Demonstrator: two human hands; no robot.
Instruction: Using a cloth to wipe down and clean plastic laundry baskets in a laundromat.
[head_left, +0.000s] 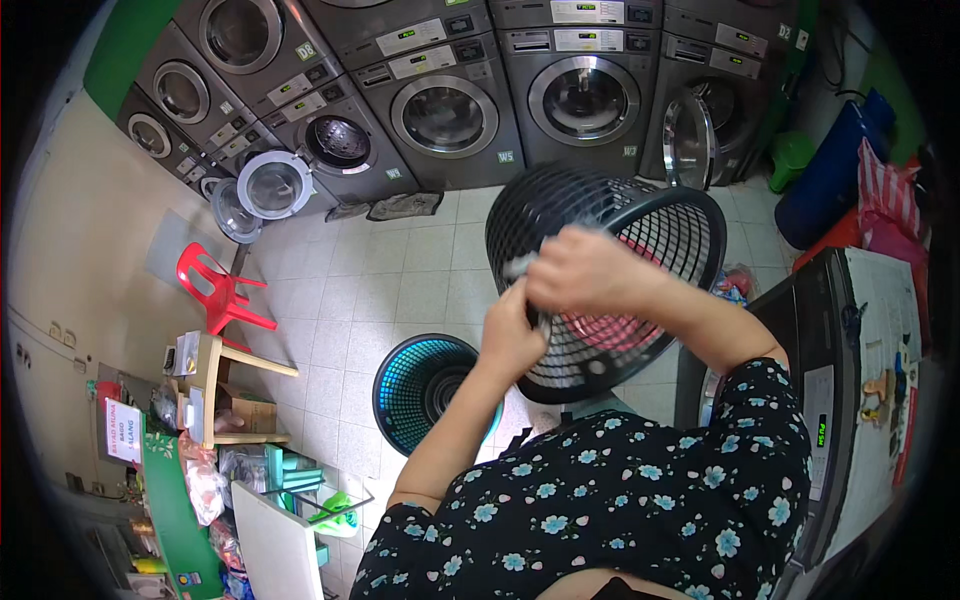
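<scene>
My left hand (514, 334) and my right hand (574, 271) meet in front of my chest. Both are closed on a small pale item (519, 265), blurred and mostly covered by my fingers; what it is cannot be told. Just beyond and below the hands is a large black plastic mesh laundry basket (679, 229), its wide rim tilted towards the right. Something pink (611, 331) shows through its mesh. My forearms cross in front of part of the basket. Left of it on the floor, a second basket, dark with turquoise light through its holes (405, 375), sits beneath my left forearm.
Stacked front-load washers and dryers (442, 124) line the far wall; a washer door (688, 139) hangs open. A red plastic chair (214, 289) and a wooden table (217, 390) stand left. Close on my right is another machine (821, 420). A blue drum (829, 176) leans behind it.
</scene>
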